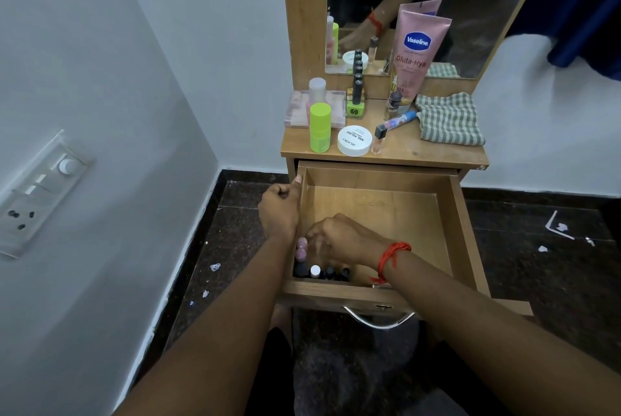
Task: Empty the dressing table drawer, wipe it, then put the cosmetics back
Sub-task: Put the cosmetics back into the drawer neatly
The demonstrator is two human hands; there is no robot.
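My hands divide the job: the left hand [280, 207], clenched, thumbs the drawer [376, 177] wall, seemingly steadying it, while the right hand [336, 241] curls over small bottles [316, 270] in the front-left corner, its grip hidden from me; other cosmetics [354, 141] wait on the worktop [420, 155].

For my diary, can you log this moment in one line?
left hand: curled, thumb on drawer rim | right hand: among nail polish bottles, grip hidden | checked cloth: on tabletop

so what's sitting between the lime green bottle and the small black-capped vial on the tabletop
A white round tub labelled nail polish, seen in the head view.
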